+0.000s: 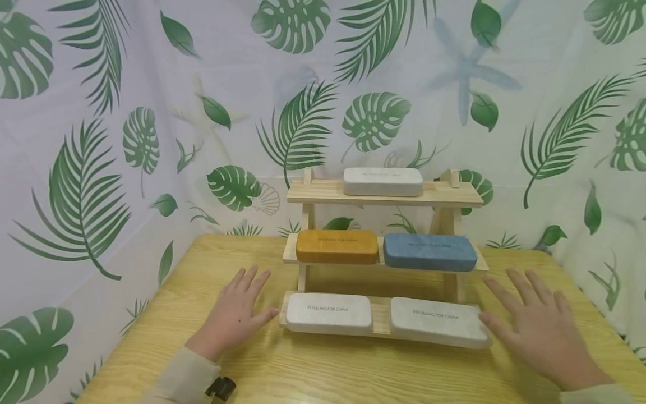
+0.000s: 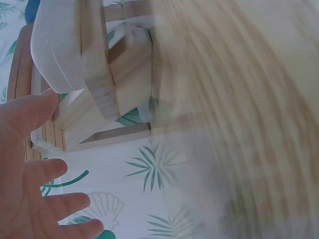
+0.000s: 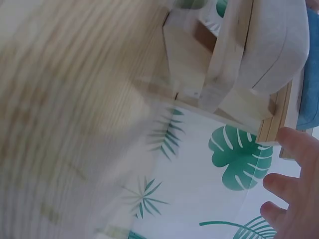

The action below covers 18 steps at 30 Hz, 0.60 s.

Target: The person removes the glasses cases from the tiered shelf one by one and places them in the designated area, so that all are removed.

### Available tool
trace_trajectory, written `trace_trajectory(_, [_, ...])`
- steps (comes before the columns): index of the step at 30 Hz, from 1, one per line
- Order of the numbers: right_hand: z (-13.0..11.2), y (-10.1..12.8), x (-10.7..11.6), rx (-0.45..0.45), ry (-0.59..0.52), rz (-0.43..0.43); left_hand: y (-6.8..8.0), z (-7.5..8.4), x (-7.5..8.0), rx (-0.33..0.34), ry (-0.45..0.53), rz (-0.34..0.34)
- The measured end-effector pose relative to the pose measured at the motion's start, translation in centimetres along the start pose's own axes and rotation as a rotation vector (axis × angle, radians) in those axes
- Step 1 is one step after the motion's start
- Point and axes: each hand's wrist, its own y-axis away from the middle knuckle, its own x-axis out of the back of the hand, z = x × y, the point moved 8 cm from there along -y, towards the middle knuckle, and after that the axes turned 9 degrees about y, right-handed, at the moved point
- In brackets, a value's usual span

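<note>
I saw a little wooden rack (image 1: 456,196) with three steps standing on the yellow wooden table (image 1: 328,376). The top step had one white case (image 1: 383,181). The middle step had a yellow case (image 1: 336,247) beside a blue case (image 1: 430,252). The bottom step had two more white cases (image 1: 329,313), side by side. My left hand (image 1: 236,314) was flat with fingers spread, just left of the bottom step. My right hand (image 1: 542,331) was spread wide too, its thumb at the right white case (image 1: 438,329). Neither hand held anything. A leafy curtain (image 1: 101,140) hung behind.
</note>
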Motion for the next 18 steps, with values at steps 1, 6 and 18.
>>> trace_trajectory(1, [-0.1, 0.0, 0.0, 0.002, -0.008, 0.002, 0.0, 0.0, -0.2, 0.002, 0.035, -0.007])
trace_trajectory(6, [-1.0, -0.1, 0.3, 0.019, -0.051, 0.014, -0.4, -0.2, -1.0, 0.063, 0.237, -0.066])
trace_trajectory(18, [-3.7, -0.6, 1.1, 0.052, -0.091, 0.019, -1.1, -1.6, -3.6, 0.302, 0.76, -0.128])
